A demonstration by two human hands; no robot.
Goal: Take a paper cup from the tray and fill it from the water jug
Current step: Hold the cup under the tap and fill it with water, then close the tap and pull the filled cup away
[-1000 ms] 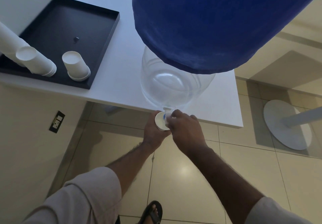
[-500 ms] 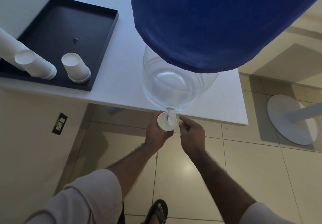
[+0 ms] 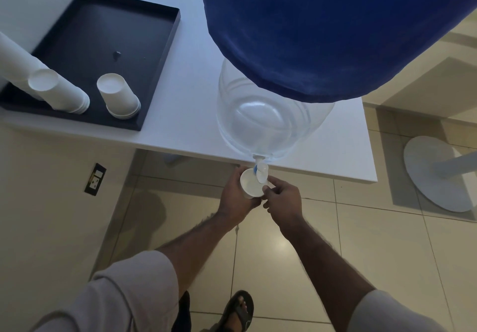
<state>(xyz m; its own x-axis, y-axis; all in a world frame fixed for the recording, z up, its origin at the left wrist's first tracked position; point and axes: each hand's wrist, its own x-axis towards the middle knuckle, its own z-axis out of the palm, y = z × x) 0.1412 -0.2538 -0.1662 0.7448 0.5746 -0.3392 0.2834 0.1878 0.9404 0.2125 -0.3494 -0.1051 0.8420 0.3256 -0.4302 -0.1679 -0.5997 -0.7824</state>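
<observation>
Directly under the tap (image 3: 261, 171) of the water jug (image 3: 271, 122), the left hand (image 3: 236, 197) is wrapped around a paper cup (image 3: 249, 184), holding its mouth upward just below the spout. The right hand (image 3: 284, 198) sits just beside the cup, fingertips (image 3: 265, 189) pinched narrow at the tap's lower end; whether they actually press the lever cannot be told. No stream of water is discernible, and the cup's fill level is not readable. Up and well to the left of both hands, the tray (image 3: 160, 73) holds the remaining stacked cups (image 3: 118, 96). Assessment: cup retrieval is complete; the filling step is in hand. The next move calls for working the tap while keeping the cup level and centred beneath it.
</observation>
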